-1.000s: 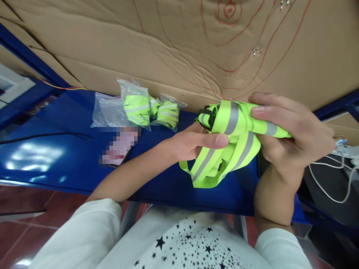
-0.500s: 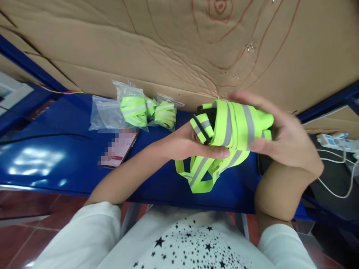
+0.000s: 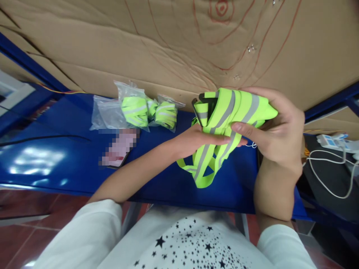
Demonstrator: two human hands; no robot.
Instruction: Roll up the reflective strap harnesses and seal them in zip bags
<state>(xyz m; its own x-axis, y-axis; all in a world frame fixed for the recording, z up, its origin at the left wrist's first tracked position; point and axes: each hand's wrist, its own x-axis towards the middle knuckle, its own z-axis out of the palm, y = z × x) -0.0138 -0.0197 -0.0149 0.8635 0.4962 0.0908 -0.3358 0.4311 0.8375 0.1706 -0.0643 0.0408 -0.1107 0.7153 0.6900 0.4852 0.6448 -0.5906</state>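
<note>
A bundle of neon yellow reflective straps [image 3: 224,116] with grey stripes is held in front of me above the blue table. Black plastic buckles [image 3: 206,99] show at its left end. My left hand [image 3: 200,140] grips the bundle from below, its thumb pressed along the near side. My right hand [image 3: 276,127] is wrapped round the right end, thumb on the near face and fingers mostly hidden behind. Loose loops of the strap [image 3: 204,179] hang beneath my left hand.
Clear zip bags [image 3: 134,110] with rolled neon straps lie at the back left of the blue table [image 3: 70,149]. A phone [image 3: 120,147] lies before them. White cables [image 3: 331,173] and a power strip [image 3: 333,141] are at far right. A cardboard panel [image 3: 168,48] stands behind.
My right hand has closed more tightly round the right end of the bundle. The bundle has tilted, its left end rising slightly, and the hanging loops have shifted a little.
</note>
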